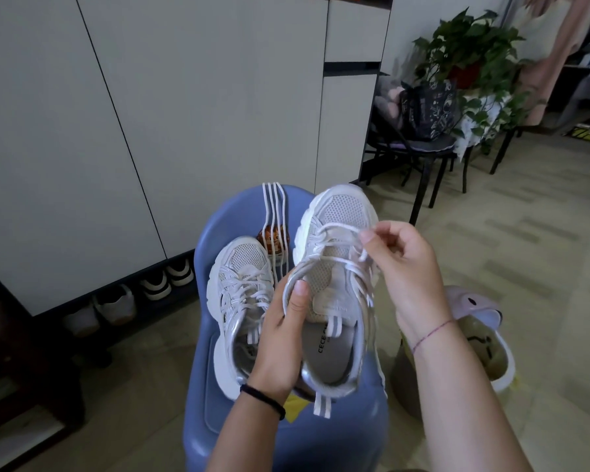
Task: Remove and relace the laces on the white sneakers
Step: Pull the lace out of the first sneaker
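The left hand [280, 342] grips 1 sneaker [341, 209], the right hand [406, 267] pinches its lace [334, 228]. Unlacing seems underway; next, pull it free gently.

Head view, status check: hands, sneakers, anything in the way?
Left hand grips raised sneaker. Right hand pinches its lace. Second sneaker laced, on blue stool. Nothing blocks the hands.

A blue stool [286, 437] is set before a pale cabinet [184, 97], under which shoes [154, 284] are lined up. A black bag [426, 110] is placed on a dark chair [423, 155] beside a leafy plant [470, 52], and a bin [404, 386] is stood near the stool.
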The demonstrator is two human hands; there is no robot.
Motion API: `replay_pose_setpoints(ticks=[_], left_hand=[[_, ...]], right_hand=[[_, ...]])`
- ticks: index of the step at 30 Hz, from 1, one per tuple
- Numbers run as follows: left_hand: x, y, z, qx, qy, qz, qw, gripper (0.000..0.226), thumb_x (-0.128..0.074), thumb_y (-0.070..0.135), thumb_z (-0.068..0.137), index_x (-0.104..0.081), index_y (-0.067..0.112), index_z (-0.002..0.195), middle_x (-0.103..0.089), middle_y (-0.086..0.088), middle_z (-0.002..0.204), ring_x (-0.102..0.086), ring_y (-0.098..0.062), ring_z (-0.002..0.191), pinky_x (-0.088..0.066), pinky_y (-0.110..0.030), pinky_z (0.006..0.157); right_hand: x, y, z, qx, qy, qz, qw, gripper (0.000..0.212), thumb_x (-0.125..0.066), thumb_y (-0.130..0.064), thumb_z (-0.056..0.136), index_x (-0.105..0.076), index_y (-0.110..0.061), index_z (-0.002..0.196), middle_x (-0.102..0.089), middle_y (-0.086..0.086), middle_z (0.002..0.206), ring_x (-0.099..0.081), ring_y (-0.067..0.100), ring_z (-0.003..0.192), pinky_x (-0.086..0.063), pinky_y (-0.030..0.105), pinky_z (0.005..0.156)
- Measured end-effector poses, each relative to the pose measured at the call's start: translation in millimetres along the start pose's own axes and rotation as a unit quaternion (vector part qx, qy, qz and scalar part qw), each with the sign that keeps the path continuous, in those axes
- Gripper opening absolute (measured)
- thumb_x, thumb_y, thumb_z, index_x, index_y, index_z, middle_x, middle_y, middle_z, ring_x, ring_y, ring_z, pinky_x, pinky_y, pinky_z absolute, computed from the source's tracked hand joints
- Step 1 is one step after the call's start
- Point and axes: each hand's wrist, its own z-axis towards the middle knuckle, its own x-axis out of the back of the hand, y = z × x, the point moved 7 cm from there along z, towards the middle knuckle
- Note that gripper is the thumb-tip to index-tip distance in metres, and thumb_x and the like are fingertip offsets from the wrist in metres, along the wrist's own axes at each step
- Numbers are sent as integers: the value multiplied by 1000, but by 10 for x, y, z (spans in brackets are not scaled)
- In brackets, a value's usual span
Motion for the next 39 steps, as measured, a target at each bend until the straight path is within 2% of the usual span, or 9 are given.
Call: replay_pose_setpoints(ticks=[5,11,15,19,23,27,33,36,39], left_hand=[[23,26,23,0,14,-8,1000,62,-45,70,80,-56,34,130,-59,19,132,-48,0,129,-32,-39,115],[47,40,19,-2,17,9,1000,61,-44,68,82,-55,34,131,-59,19,132,-48,1,129,-33,-38,115],[93,22,25,5,25,18,1000,55,-48,69,82,-57,38,127,-61,21,129,-49,1,127,-34,-39,114],[60,-20,-3,12,11,27,1000,59,-45,69,81,-59,35,127,-62,18,127,-51,-2,126,-36,-41,113],[28,-28,-10,28,18,13,999,54,-46,72,83,-57,40,125,-61,23,128,-49,4,126,-34,-36,114],[56,-38,23,36,38,-2,999,58,-46,73,82,-55,39,128,-59,24,130,-47,6,126,-32,-35,116],[47,-71,36,36,30,15,999,69,-46,75,76,-55,35,131,-59,21,130,-48,2,127,-33,-39,115],[52,-64,31,34,27,20,999,69,-47,76,77,-55,35,132,-59,19,131,-49,-1,128,-33,-40,115],[78,-44,34,38,32,15,999,64,-46,76,82,-56,35,130,-60,19,130,-49,0,127,-33,-39,114]], right_hand=[[-82,94,-65,-5,-51,-49,997,7,-74,-27,81,-71,-21,85,-70,-5,78,-62,6,73,-49,20,70],[-13,-16,-62,51,15,-124,991,15,-57,-23,94,-65,-23,81,-69,-5,74,-61,5,68,-50,19,65],[60,-46,17,24,68,-19,997,21,-42,-18,101,-55,-17,85,-65,-7,60,-64,10,61,-47,21,57],[126,-22,44,-23,64,75,995,19,-46,-14,100,-53,-10,83,-45,-8,49,-40,10,42,-31,21,41],[88,139,-4,-91,24,39,995,22,-58,-32,93,-66,-11,95,-60,-7,74,-55,3,62,-43,18,58],[-37,340,-83,-155,-59,-18,986,33,-64,-53,79,-62,-21,75,-60,-11,69,-54,11,73,-39,28,72],[-99,233,-81,-89,-4,-9,996,31,-70,-26,85,-61,4,78,-58,5,66,-50,13,62,-42,20,57],[-53,223,-66,-70,27,-46,996,29,-69,-26,86,-64,-1,74,-63,4,64,-52,14,62,-44,29,62],[46,181,-13,-59,74,-32,995,22,-60,-22,93,-60,-7,77,-70,0,67,-65,14,62,-49,26,61]])
